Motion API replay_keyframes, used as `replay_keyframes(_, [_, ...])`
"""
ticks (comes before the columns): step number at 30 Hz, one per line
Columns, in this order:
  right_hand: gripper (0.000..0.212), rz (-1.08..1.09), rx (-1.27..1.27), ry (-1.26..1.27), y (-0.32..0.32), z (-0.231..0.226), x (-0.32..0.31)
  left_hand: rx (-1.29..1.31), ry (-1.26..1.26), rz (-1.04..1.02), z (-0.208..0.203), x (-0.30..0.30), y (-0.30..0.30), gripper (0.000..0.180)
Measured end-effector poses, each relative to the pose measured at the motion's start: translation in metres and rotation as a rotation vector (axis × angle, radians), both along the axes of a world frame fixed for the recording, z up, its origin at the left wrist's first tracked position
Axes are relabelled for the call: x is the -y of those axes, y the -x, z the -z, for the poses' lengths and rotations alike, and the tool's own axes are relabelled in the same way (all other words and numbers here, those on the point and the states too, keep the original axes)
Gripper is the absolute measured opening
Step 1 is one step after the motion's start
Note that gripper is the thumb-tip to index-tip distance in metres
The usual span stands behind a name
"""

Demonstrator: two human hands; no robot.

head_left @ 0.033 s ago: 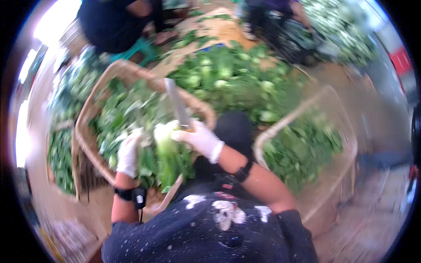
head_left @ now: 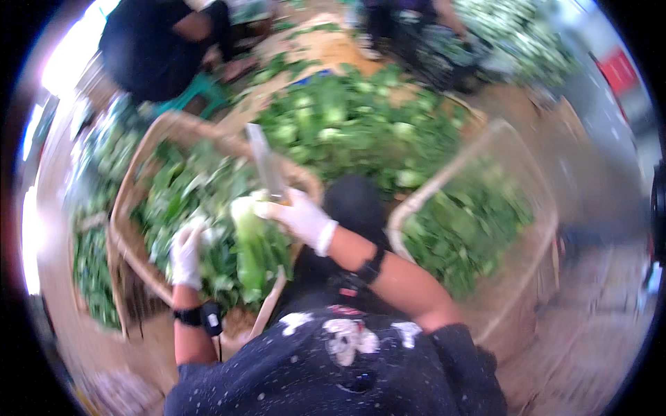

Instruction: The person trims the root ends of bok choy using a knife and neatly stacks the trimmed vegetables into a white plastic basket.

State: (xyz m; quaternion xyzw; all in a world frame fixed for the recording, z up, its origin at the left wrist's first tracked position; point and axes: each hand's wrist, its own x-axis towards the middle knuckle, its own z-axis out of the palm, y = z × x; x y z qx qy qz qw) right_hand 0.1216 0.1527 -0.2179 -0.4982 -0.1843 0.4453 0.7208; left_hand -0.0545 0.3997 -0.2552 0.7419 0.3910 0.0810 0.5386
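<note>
My right hand (head_left: 303, 219), in a white glove, is closed around a knife (head_left: 263, 158) whose broad blade points up and away from me. Just left of its thumb hangs a head of bok choy (head_left: 251, 244), pale base up and green leaves down; the hand appears to touch it. My left hand (head_left: 185, 258), also gloved, has curled fingers over the leafy greens (head_left: 201, 184) in the left basket. Blur hides what those fingers hold, if anything. Both hands are above this basket's near side (head_left: 125, 215).
A second basket (head_left: 510, 132) of greens stands to my right. Ahead lies a large pile of bok choy (head_left: 347, 114). Beyond it two people work, one on a green stool (head_left: 191, 93). More greens (head_left: 94, 274) lie at far left.
The whole view has shifted, so the baskets and pile sit farther left in the picture. My right hand keeps the knife; both hands stay over the left basket.
</note>
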Motion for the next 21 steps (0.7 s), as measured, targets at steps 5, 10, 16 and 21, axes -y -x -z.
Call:
replay_keyframes(5, [0.026,0.511,-0.208,0.067,-0.105,0.028,0.014,-0.105,-0.826,-0.051,0.021,-0.026,-0.018,0.063])
replay_keyframes(10, [0.029,0.768,-0.106,0.216,-0.192,0.050,0.066,0.478,-0.559,0.236,-0.036,0.109,-0.143,0.062])
replay_keyframes(16, [0.010,0.845,-0.112,-0.343,-0.205,0.042,0.230,0.688,-0.070,0.617,-0.071,0.268,-0.257,0.060])
replay_keyframes(21, [0.036,1.160,0.692,1.658,-0.230,0.107,0.494,0.330,0.711,0.746,-0.016,0.430,-0.319,0.055])
